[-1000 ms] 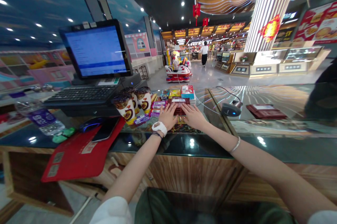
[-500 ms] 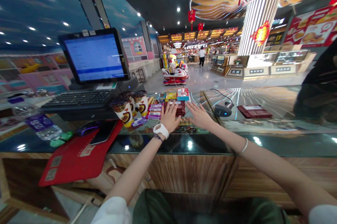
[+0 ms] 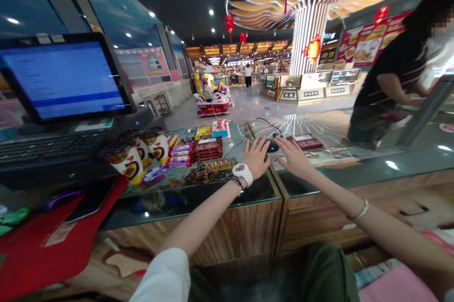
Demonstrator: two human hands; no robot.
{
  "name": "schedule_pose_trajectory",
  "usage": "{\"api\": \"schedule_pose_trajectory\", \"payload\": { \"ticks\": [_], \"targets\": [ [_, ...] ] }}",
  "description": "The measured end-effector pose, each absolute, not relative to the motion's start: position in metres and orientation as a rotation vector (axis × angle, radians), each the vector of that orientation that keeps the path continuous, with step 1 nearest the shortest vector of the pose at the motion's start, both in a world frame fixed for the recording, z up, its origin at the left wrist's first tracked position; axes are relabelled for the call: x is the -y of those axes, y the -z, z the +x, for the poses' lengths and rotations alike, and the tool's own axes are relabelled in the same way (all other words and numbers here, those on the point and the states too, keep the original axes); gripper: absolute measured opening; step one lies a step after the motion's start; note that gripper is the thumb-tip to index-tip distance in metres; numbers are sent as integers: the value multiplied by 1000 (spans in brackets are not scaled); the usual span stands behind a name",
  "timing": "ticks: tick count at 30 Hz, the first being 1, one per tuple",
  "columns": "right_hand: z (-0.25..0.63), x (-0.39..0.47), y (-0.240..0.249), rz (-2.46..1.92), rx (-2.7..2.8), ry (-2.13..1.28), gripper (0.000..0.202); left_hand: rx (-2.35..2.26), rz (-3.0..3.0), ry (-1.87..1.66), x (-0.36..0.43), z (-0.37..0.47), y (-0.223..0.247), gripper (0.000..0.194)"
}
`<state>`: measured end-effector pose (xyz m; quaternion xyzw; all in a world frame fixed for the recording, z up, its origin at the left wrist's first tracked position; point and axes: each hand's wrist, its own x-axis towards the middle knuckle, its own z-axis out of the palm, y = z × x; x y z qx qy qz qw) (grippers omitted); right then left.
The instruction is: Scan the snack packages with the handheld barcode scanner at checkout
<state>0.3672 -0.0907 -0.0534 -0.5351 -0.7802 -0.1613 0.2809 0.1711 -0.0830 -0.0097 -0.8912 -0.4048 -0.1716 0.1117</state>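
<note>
My left hand [image 3: 257, 156], with a white watch on its wrist, is spread over the glass counter beside the black device with a blue light [image 3: 272, 146]. On the device's other side, my right hand [image 3: 295, 156] has its fingers apart and holds nothing. Left of my hands lie dark red packets [image 3: 207, 149], purple-wrapped bars [image 3: 180, 154] and small boxes [image 3: 220, 128]. Printed cups [image 3: 129, 162] stand further left. Past my right fingertips, more dark red packets [image 3: 305, 141] lie on the glass.
A monitor [image 3: 67, 77] and keyboard [image 3: 53, 150] stand at the left. A phone [image 3: 92, 199] rests on a red mat [image 3: 64, 245]. Another person in black [image 3: 393, 63] leans at the counter's far right. A slanted post [image 3: 429, 110] rises near them.
The view has turned right. Both my hands have moved right, from the dark red packets to the black device. The person at the right now shows more fully.
</note>
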Motion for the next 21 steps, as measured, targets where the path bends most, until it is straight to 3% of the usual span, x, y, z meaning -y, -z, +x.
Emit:
{"api": "schedule_pose_trajectory", "payload": {
  "ticks": [9, 21],
  "targets": [
    [454, 99, 70, -1671, 1949, 464, 58, 940, -2742, 445, 70, 254, 15, 55],
    [509, 74, 76, -1951, 1799, 437, 58, 1086, -2763, 454, 30, 328, 33, 58]
  ]
}}
